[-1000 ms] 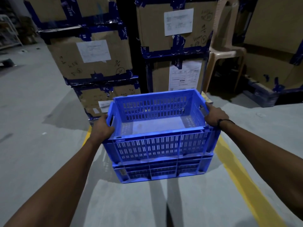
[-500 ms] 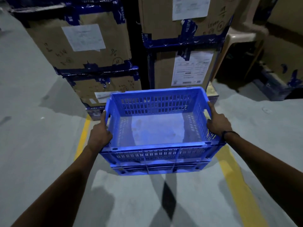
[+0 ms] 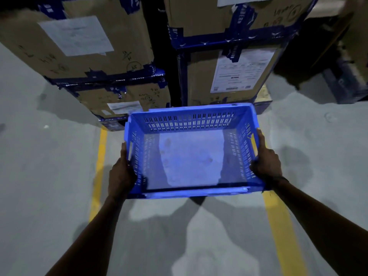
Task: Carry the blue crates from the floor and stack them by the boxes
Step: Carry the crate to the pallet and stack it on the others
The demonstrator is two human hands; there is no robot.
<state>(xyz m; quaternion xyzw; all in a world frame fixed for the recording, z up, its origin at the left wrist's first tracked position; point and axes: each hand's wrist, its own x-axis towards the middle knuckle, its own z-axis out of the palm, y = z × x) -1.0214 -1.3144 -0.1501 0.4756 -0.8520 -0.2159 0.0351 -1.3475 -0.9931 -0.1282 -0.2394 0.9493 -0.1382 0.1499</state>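
An empty blue slotted crate (image 3: 191, 124) fills the middle of the head view, seen from straight above, close to the foot of the cardboard boxes (image 3: 95, 46). My left hand (image 3: 121, 174) grips its left wall and my right hand (image 3: 266, 164) grips its right wall. The crate hides whatever is underneath it, so the crate that was below it in the earlier frames does not show now. Its pale floor is bare.
Tall stacks of taped cardboard boxes with paper labels (image 3: 229, 72) stand just beyond the crate. Two yellow floor lines (image 3: 99, 166) run toward me on the grey concrete, one either side of the crate. Dark goods (image 3: 346, 84) sit at the far right.
The view has tipped down and moved closer over the crate. The lower crate, visible under the held one before, is now hidden beneath it. Both hands keep their grip.
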